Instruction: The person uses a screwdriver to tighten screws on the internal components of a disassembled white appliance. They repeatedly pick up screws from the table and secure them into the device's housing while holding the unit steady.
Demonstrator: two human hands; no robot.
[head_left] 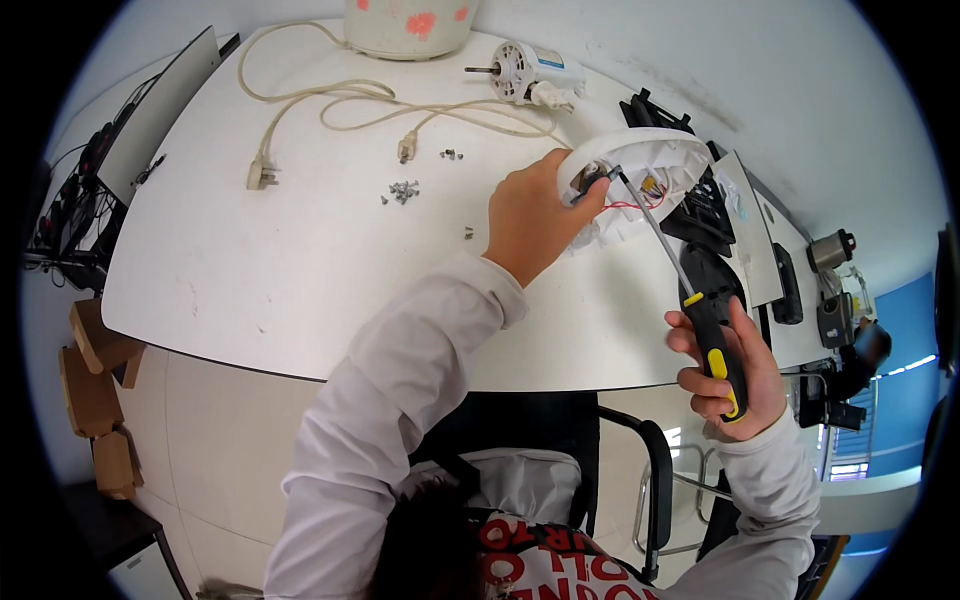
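My left hand (532, 215) grips a white plastic housing (672, 152), raised at the right of the desk (270, 280), with red wires and small fittings inside. My right hand (740, 375), lower right, is wrapped round a black-and-yellow screwdriver (709, 325); its long metal shaft reaches up into the housing by my left thumb. Exactly what the tip touches is too small to tell. Several small screws (404, 190) lie in loose groups left of my left hand.
A white motor (530, 75), pale container (398, 25) and cream cords (258, 168) sit at the back. Black tool cases (700, 225) lie right, a black chair (655, 480) below the desk, cardboard boxes (90, 390) left. Another person (865, 360) sits at far right.
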